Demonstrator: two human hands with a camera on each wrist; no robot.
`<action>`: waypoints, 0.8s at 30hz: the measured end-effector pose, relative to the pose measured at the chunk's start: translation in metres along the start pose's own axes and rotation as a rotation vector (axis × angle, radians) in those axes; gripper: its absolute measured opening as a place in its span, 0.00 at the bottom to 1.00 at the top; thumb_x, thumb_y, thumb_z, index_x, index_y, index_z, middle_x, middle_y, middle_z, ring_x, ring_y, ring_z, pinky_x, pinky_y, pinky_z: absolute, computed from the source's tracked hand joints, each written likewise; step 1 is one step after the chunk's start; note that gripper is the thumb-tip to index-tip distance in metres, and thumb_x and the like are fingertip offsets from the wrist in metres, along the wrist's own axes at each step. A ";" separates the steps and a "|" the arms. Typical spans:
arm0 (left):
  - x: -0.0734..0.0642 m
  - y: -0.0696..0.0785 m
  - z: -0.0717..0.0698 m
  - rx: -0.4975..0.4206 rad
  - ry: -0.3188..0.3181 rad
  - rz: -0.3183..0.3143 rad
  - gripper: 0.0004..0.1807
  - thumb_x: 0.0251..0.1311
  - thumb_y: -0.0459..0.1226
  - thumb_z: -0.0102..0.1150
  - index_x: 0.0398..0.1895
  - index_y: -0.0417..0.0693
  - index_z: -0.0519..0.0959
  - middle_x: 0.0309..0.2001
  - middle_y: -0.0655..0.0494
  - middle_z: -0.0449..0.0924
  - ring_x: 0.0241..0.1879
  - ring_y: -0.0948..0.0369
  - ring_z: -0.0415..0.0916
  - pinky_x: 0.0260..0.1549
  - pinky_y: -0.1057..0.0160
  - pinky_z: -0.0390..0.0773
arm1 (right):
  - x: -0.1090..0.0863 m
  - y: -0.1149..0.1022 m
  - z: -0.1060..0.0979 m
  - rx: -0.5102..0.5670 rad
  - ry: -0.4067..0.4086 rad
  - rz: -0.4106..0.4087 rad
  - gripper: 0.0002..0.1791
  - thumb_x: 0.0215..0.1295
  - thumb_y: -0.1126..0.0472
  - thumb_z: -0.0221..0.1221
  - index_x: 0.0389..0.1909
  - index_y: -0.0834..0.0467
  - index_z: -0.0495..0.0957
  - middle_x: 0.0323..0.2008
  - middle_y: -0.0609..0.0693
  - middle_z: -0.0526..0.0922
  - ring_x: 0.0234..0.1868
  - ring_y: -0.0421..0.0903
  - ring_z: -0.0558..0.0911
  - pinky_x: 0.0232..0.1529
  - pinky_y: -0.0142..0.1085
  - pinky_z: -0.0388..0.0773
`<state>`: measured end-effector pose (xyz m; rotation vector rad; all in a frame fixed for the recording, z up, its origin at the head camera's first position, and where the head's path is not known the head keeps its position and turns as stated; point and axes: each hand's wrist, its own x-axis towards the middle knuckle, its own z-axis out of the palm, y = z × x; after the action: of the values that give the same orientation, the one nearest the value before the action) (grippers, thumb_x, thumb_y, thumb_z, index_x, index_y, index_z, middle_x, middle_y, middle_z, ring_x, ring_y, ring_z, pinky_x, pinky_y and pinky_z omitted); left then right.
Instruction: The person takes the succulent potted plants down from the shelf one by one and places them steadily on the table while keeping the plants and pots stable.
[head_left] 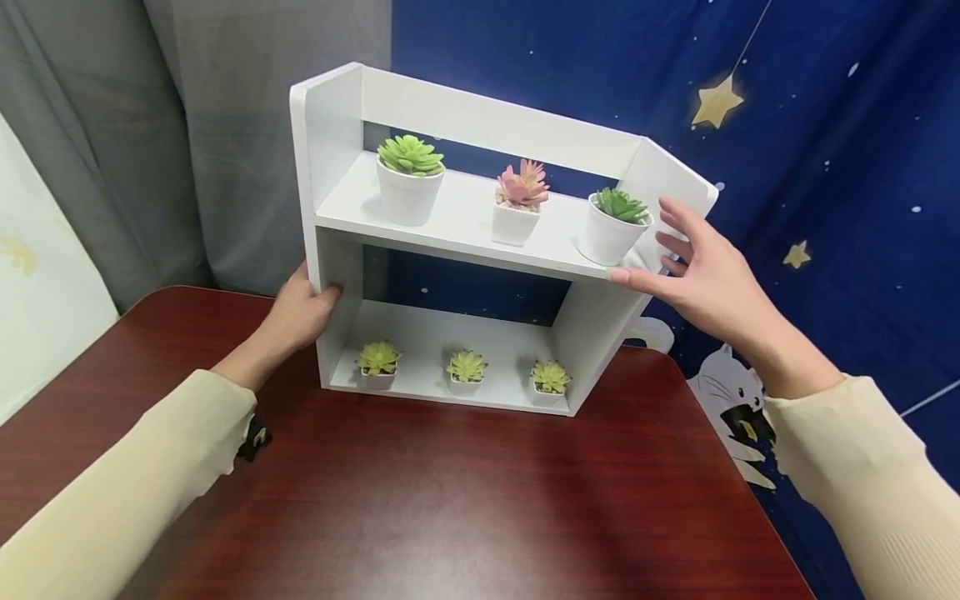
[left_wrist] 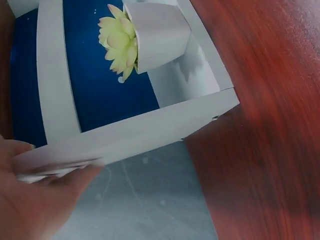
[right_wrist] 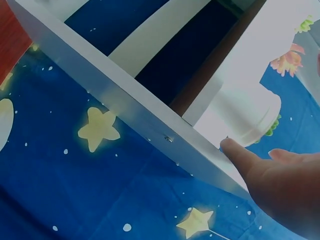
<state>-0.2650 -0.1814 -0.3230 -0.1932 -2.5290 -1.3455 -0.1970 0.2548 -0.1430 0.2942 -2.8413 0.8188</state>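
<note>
In the head view, the left panel (head_left: pixel 333 133) of the white shelf (head_left: pixel 468 200) hides the fingers of the left hand (head_left: pixel 300 312), the left sleeve (head_left: pixel 161 446) partly covers an unidentifiable dark object (head_left: pixel 255 440), and the lower edge crops the table (head_left: pixel 450 500), while the right wrist view's right edge cuts off the right hand (right_wrist: pixel 285 182).

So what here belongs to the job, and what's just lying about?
Likely job: white two-tier shelf, gripped by the left hand; green potted succulents; pink potted succulent; yellow-green potted succulents.
Likely background: reddish wooden table; grey curtain; blue starry curtain.
</note>
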 end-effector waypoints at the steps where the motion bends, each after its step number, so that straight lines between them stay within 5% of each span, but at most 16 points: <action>1: 0.000 0.000 0.000 -0.019 -0.019 0.001 0.33 0.70 0.35 0.44 0.76 0.32 0.53 0.69 0.25 0.64 0.64 0.33 0.69 0.59 0.32 0.70 | 0.003 0.000 0.001 0.002 -0.001 0.002 0.60 0.59 0.38 0.68 0.82 0.42 0.39 0.82 0.49 0.47 0.79 0.60 0.59 0.70 0.61 0.64; 6: 0.000 0.003 -0.001 -0.083 -0.090 -0.012 0.35 0.70 0.31 0.39 0.78 0.31 0.46 0.70 0.24 0.60 0.66 0.34 0.65 0.61 0.31 0.67 | 0.012 0.000 0.005 0.022 0.005 0.023 0.61 0.59 0.36 0.67 0.82 0.42 0.38 0.83 0.49 0.45 0.79 0.60 0.58 0.71 0.60 0.62; 15: -0.003 0.001 0.002 -0.146 -0.074 -0.017 0.35 0.70 0.30 0.37 0.79 0.32 0.45 0.71 0.24 0.59 0.67 0.34 0.63 0.63 0.31 0.65 | 0.027 -0.008 0.014 0.025 0.003 0.078 0.66 0.57 0.31 0.65 0.82 0.47 0.31 0.83 0.54 0.42 0.80 0.60 0.55 0.72 0.63 0.60; 24: -0.001 -0.007 0.007 -0.248 -0.092 -0.027 0.38 0.68 0.28 0.35 0.80 0.36 0.40 0.73 0.25 0.55 0.70 0.33 0.58 0.65 0.30 0.62 | 0.048 -0.016 0.024 0.147 0.053 0.131 0.65 0.58 0.33 0.65 0.82 0.49 0.32 0.83 0.53 0.40 0.82 0.55 0.48 0.78 0.59 0.48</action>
<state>-0.2673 -0.1798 -0.3324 -0.2762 -2.4381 -1.6971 -0.2419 0.2220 -0.1446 0.1037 -2.7794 1.0471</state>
